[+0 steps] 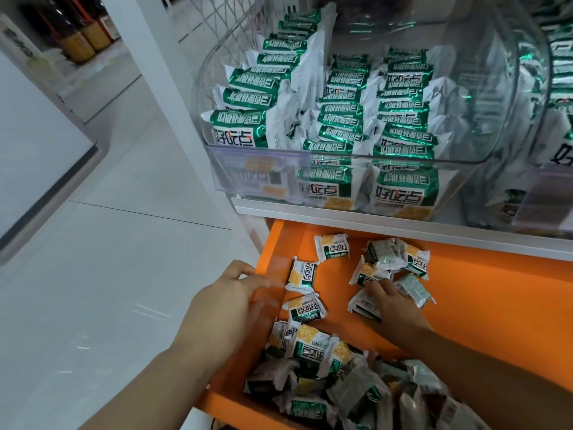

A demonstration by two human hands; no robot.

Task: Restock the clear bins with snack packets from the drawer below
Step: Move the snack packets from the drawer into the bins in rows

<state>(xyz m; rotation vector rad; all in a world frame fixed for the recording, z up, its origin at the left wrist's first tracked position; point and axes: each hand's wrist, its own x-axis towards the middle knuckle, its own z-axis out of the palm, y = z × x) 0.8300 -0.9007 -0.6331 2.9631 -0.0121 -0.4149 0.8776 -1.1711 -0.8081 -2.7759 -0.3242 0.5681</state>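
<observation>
An orange drawer (483, 293) stands pulled out below a shelf of clear bins (257, 178). The bins hold rows of green and white snack packets (341, 119). Loose packets (302, 273) lie scattered on the drawer floor, and a heap (341, 383) sits at the near end. My left hand (226, 308) rests with straight, blurred fingers on the drawer's left wall. My right hand (395, 305) reaches into the drawer, its fingers curled over a packet (361, 304) at the middle.
A second clear bin (555, 135) with the same packets stands at the right. The white shelf lip (403, 226) overhangs the drawer's back. White floor lies to the left, with a white cabinet (37, 144) at the far left.
</observation>
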